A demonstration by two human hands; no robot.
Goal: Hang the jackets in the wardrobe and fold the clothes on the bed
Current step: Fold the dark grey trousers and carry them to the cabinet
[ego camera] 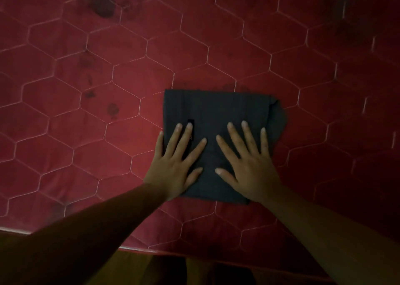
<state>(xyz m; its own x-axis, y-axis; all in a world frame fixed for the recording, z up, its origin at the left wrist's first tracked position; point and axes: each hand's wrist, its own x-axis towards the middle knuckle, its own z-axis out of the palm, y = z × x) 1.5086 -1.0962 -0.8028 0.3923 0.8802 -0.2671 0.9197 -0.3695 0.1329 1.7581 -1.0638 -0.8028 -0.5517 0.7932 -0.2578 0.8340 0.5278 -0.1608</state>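
The red quilted mattress of the bed (65,46), stitched in pale hexagons, lies under the folded cloth and spreads out on every side of it. Its front edge runs on the person's side of the cloth. There is one bed, and no wardrobe, jacket or hanger is in view.

The dark grey folded cloth garment (216,111) rests flat on that mattress as a near-square packet of several layers. It is the only garment in sight. It looks soft, limp and light, with no stiffness of its own, so it would likely sag and fall open if lifted by one corner. A better hold is probably at its two side edges, with fingers slid beneath and thumbs on top so the layers stay together. Its far right corner (279,113) bulges out unevenly and may need tucking in.

Several dark stains (104,5) mark the mattress beyond the cloth and to its left.

Two bare hands lie on the near half of the cloth. The left hand (175,165) and the right hand (249,165) both press down with fingers straight and spread, gripping nothing. The left hand's little finger reaches just past the cloth's left edge.

One small black tab (191,122) shows on the cloth just beyond the left hand's fingertips.
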